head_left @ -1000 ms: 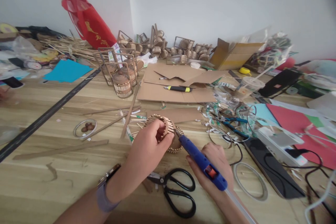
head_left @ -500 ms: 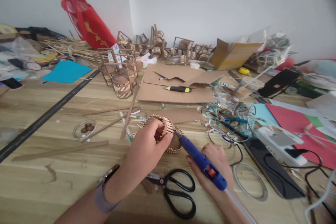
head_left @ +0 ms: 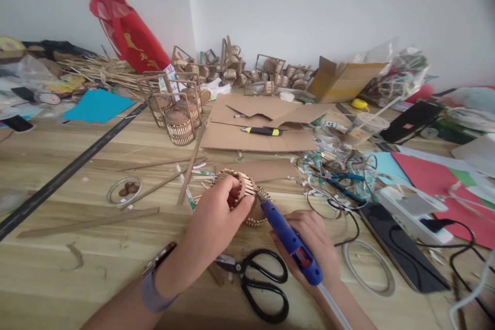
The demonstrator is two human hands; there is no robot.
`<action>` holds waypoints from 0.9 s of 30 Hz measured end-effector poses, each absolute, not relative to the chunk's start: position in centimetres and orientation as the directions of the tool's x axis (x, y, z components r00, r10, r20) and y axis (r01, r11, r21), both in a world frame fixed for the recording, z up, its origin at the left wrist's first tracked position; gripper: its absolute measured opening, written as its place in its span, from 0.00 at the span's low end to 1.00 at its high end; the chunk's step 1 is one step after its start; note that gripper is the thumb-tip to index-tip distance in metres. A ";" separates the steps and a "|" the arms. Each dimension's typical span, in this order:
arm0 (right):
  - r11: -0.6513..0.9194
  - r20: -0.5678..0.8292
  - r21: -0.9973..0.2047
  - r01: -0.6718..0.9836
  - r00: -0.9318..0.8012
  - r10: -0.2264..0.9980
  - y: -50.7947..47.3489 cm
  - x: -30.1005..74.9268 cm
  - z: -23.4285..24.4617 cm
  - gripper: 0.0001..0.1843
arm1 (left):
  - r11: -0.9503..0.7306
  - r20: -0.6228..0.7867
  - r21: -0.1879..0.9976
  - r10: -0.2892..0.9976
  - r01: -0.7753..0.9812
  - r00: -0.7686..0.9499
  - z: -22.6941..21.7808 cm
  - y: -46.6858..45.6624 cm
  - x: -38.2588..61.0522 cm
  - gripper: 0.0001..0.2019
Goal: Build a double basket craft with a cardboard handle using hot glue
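Observation:
My left hand [head_left: 220, 203] pinches a small round ring of wooden slats [head_left: 247, 185], tilted so its slatted side faces right. A blue hot glue gun [head_left: 288, 237] with a clear glue stick [head_left: 334, 307] out of its back is gripped in my right hand [head_left: 315, 242]. Its nozzle meets, or nearly meets, the slats beside my left thumb. Behind the nozzle a second round slatted piece [head_left: 258, 216] rests on the table, partly hidden. Black-handled scissors [head_left: 265, 283] lie open between my forearms.
Cardboard sheets [head_left: 255, 139] with a black-yellow utility knife [head_left: 263, 131] lie ahead. Several slatted baskets [head_left: 180, 126] stand left of them. A metal ring [head_left: 110, 193] holds brown beads. To the right are blue pliers [head_left: 344, 180], a phone [head_left: 406, 247], a power strip [head_left: 413, 216] and cables.
The glue gun and my right hand have shifted slightly left, and the gun's body sits steeper. My left hand and the slatted ring stay in place.

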State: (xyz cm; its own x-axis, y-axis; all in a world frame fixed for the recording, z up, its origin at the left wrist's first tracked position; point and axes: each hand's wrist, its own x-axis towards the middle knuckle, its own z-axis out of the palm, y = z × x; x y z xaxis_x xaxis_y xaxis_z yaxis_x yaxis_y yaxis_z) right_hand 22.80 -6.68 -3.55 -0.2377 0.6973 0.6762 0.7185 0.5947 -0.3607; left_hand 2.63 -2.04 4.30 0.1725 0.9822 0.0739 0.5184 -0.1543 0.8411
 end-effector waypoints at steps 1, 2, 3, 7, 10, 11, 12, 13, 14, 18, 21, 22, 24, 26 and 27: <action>0.597 0.673 -0.363 0.715 -0.241 0.699 -6.7 22.8 -3.6 0.08 | -0.153 0.073 0.840 0.982 0.520 0.171 4.3 -2.1 2.6 0.05; 0.599 0.670 -0.361 0.715 -0.249 0.700 -6.7 22.9 -3.6 0.08 | -0.152 0.072 0.840 0.983 0.521 0.170 4.3 -2.1 2.6 0.05; 0.598 0.667 -0.353 0.719 -0.255 0.700 -6.7 22.9 -3.6 0.08 | -0.150 0.070 0.839 0.983 0.522 0.169 4.3 -2.1 2.6 0.05; 0.583 0.667 -0.297 0.756 -0.272 0.693 -6.7 23.0 -3.3 0.08 | -0.141 0.059 0.839 0.984 0.526 0.169 4.3 -2.1 2.6 0.05; 0.571 0.668 -0.262 0.778 -0.281 0.689 -6.7 23.0 -3.2 0.08 | -0.140 0.057 0.835 0.984 0.533 0.169 4.3 -2.1 2.6 0.05; 0.567 0.668 -0.255 0.783 -0.281 0.689 -6.7 23.0 -3.2 0.08 | -0.140 0.056 0.835 0.984 0.533 0.171 4.3 -2.1 2.6 0.05; 0.561 0.670 -0.251 0.789 -0.277 0.689 -6.7 22.9 -3.2 0.08 | -0.139 0.054 0.835 0.984 0.532 0.172 4.3 -2.1 2.6 0.05; 0.553 0.671 -0.251 0.795 -0.269 0.691 -6.7 22.9 -3.2 0.07 | -0.141 0.056 0.836 0.983 0.531 0.173 4.3 -2.1 2.6 0.05; 0.542 0.673 -0.254 0.801 -0.256 0.694 -6.7 22.9 -3.2 0.07 | -0.143 0.058 0.836 0.983 0.530 0.173 4.3 -2.1 2.6 0.05; 0.529 0.667 -0.241 0.814 -0.257 0.700 -6.8 22.9 -3.2 0.07 | -0.140 0.057 0.837 0.984 0.529 0.170 4.2 -2.1 2.6 0.05; 0.539 0.656 -0.214 0.815 -0.289 0.698 -6.8 23.1 -3.2 0.07 | -0.138 0.055 0.838 0.984 0.528 0.170 4.1 -2.1 2.6 0.05; 0.540 0.655 -0.211 0.815 -0.292 0.697 -6.8 23.2 -3.2 0.07 | -0.139 0.056 0.839 0.984 0.526 0.170 4.1 -2.1 2.6 0.05; 0.539 0.658 -0.214 0.815 -0.288 0.696 -6.7 23.2 -3.2 0.07 | -0.136 0.054 0.843 0.984 0.521 0.171 4.1 -2.1 2.6 0.05; 0.543 0.665 -0.213 0.812 -0.287 0.689 -6.7 23.2 -3.3 0.08 | -0.132 0.047 0.845 0.984 0.519 0.172 4.1 -2.1 2.6 0.05; 0.545 0.668 -0.212 0.811 -0.286 0.687 -6.7 23.2 -3.3 0.08 | -0.128 0.043 0.845 0.984 0.519 0.173 4.2 -2.1 2.6 0.05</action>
State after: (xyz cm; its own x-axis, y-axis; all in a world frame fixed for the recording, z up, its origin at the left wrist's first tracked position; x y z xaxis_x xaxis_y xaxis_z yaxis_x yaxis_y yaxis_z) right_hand 23.22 -6.72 -3.28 -0.2863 0.6869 0.6680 0.8113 0.5447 -0.2123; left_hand 2.55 -2.11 4.16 0.1730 0.9840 0.0427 0.5186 -0.1279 0.8454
